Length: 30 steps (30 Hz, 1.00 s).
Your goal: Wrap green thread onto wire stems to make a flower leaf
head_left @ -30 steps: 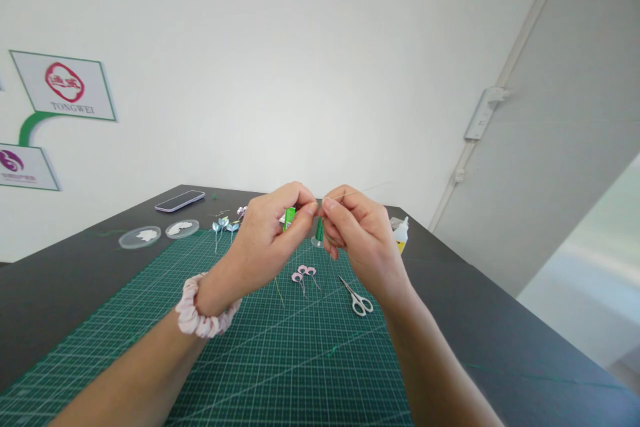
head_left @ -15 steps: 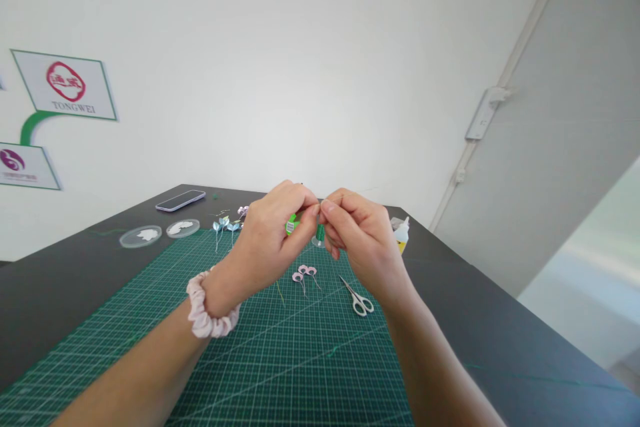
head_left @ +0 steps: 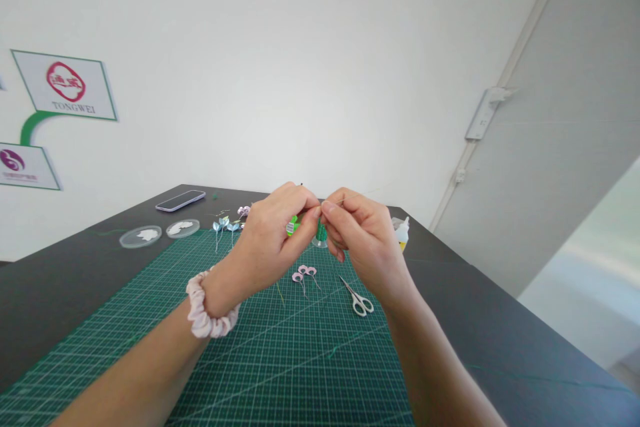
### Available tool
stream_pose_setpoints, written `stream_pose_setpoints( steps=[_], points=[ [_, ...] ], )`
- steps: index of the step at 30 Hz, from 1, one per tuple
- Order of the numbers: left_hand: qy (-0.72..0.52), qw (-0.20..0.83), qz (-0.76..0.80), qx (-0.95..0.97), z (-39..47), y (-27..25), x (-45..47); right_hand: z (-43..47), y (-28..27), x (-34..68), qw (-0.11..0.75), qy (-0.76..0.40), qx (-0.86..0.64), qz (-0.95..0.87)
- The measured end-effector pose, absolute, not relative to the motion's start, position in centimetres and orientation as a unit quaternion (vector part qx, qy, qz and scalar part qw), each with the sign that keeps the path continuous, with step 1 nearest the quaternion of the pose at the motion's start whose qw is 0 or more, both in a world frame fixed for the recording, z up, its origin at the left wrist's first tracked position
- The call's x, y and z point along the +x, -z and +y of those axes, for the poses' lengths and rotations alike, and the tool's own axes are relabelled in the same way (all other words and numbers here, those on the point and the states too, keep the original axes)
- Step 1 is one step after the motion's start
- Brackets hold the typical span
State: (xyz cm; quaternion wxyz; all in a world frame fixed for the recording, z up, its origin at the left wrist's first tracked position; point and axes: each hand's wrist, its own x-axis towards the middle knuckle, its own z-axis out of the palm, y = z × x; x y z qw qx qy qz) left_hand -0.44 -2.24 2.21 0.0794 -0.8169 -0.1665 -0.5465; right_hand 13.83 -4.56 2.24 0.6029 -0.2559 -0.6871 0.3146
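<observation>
The left hand (head_left: 277, 223) and the right hand (head_left: 363, 233) are up in the air over the green mat (head_left: 260, 373), with their tips close together. I cannot tell if the tips touch. The right thumb and finger pinch a thin wire (head_left: 370, 191). It pokes out past the right hand, off to the right and a bit up, and it is hard to see against the pale wall. The left thumb and finger are pinched together too, but what is between them is too small to see.

One second ago, there was a small gap between the two hands. Now the left hand is a bit more to the right, and the pink band (head_left: 200, 310) on its wrist has gone that way too. The wire sat a little higher then. More of the green spool (head_left: 321, 233) shows between the hands now, and so does more of the bright green tag (head_left: 292, 225) behind the left hand.

The other things have stayed put. Three pink flowers (head_left: 298, 277) lie on the mat below the hands, and the scissors (head_left: 354, 293) are to the right of them. Blue flowers (head_left: 231, 227) lie farther back, left of the hands.
</observation>
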Motion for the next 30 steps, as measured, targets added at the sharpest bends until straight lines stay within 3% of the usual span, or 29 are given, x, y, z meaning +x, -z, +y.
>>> stream_pose_setpoints(
  steps=[16, 21, 26, 30],
  points=[
    [0.531, 0.027, -0.180, -0.828, -2.4, -2.4, -0.5, -4.6, -2.7, 13.9, 0.601, -0.274, -0.277, -0.698],
    [0.513, -0.158, -0.187, -0.823, -2.8, -3.0, -0.6, -4.7, -2.6, 13.9, 0.603, -0.271, -0.257, -0.704],
    [0.419, -0.361, -0.140, -0.821, -2.5, -2.6, -0.9, -5.2, -2.2, 14.1, 0.578, -0.252, -0.247, -0.735],
    [0.375, -0.419, -0.128, -0.817, -2.4, -2.3, -1.1, -5.8, -2.1, 14.0, 0.569, -0.223, -0.249, -0.751]
  ],
)
